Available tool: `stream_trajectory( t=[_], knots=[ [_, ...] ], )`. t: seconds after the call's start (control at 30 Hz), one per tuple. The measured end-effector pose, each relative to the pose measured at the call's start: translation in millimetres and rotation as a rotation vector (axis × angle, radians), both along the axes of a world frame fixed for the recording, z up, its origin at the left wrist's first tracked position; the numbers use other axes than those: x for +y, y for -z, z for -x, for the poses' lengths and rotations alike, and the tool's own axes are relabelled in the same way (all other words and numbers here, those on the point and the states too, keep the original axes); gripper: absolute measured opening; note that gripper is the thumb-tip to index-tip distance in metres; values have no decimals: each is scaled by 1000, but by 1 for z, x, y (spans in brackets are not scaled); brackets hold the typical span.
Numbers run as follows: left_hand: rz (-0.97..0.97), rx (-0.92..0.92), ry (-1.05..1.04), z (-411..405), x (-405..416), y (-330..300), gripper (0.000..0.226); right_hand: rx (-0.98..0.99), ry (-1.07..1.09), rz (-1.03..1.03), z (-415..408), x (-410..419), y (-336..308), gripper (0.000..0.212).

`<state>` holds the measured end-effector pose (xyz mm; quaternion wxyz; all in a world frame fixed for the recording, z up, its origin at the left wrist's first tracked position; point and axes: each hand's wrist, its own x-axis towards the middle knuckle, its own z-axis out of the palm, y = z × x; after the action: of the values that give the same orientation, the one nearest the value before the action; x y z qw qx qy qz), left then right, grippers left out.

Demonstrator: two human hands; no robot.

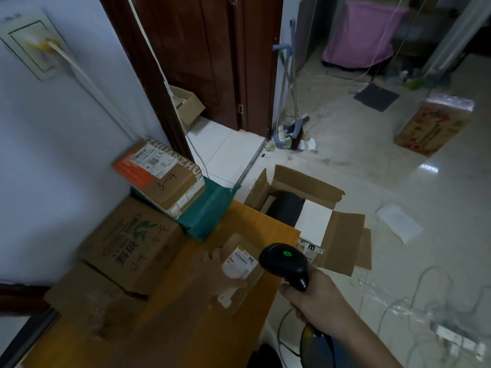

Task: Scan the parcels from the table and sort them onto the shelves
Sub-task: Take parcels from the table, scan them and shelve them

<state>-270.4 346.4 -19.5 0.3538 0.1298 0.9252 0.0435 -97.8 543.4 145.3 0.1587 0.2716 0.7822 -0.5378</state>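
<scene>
Table edge (265, 301): right hand (316, 296) grips scanner (284, 261).

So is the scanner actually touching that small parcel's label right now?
Apart. In the head view the scanner, gripped by the right hand, sits right of the small parcel, table showing between.

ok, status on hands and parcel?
Right hand grips scanner, green light on. Left hand, blurred, holds small parcel, label up, under scanner. Nothing between them.

Stacked cartons (132, 243) crowding table's (239, 328) left
</scene>
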Motion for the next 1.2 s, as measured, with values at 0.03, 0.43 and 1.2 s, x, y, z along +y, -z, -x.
stream_trajectory(
  t=[0.03,0.43,1.2],
  knots=[
    [-34,-26,-138,-9,-6,4,153,-1,-13,6,2,0,-1,12],
    [-702,-350,-1178,-81,-38,46,125,36,-138,69,14,-27,-3,21],
    [-933,-168,-1057,-146,-21,47,120,-2,-160,67,-7,-22,6,15]
  ],
)
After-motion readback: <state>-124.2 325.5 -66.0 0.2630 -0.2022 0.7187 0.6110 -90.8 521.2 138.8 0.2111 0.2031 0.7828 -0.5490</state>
